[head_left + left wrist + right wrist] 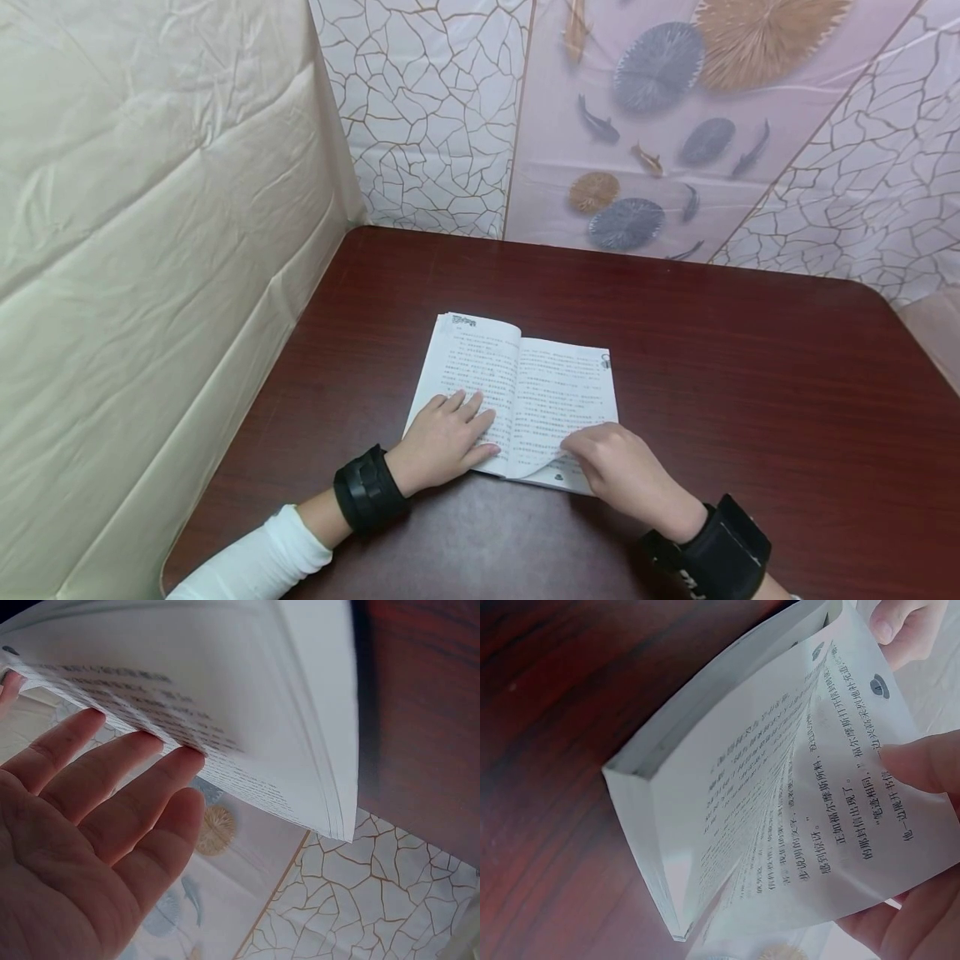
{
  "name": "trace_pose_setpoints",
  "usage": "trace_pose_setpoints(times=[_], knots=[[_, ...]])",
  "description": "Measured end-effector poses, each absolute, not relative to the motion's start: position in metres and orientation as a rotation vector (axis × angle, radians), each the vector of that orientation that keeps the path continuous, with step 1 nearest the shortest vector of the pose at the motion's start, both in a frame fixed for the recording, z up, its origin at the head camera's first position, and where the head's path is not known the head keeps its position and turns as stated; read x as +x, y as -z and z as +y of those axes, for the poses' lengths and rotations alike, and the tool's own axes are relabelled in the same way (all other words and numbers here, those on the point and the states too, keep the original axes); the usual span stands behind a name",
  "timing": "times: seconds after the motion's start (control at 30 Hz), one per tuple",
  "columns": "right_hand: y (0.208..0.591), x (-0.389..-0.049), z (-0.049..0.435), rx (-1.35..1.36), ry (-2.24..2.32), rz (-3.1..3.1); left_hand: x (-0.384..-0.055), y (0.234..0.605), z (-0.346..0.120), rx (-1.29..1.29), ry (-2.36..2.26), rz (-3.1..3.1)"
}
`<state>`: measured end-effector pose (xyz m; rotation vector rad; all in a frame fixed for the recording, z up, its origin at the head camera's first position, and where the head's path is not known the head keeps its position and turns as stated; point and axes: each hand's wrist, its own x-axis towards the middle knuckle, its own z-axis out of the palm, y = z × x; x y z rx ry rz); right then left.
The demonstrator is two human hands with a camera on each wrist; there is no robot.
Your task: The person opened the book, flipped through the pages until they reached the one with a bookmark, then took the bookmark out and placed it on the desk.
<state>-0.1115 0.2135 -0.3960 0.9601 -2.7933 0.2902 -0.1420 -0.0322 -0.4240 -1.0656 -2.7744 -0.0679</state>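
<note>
An open book point(566, 379) with printed text lies on the table, its spine running away from me. My left hand point(442, 442) rests on the lower part of the left page point(480, 358) with fingers spread; in the left wrist view the fingertips of this hand point(97, 832) touch the paper. At the lower right corner of the book, my right hand point(626, 471) pinches a page between thumb and fingers. That page point(855, 817) is lifted and curves away from the stack beneath it in the right wrist view. The right fingertips are partly hidden behind the page.
A dark reddish-brown table point(750, 375) with rounded corners supports the book. A cream cloth point(150, 250) hangs along its left side, and a patterned curtain point(435, 117) stands behind the far edge. Both wrists wear black bands point(371, 487).
</note>
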Motion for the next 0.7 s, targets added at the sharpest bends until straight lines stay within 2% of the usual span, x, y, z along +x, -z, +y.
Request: trace_pose_setpoints(times=[0.7], knots=[[0.3977, -0.1131, 0.2148, 0.934, -0.344, -2.579, -0.1418, 0.4240, -0.0317, -1.067, 0.059, -2.759]])
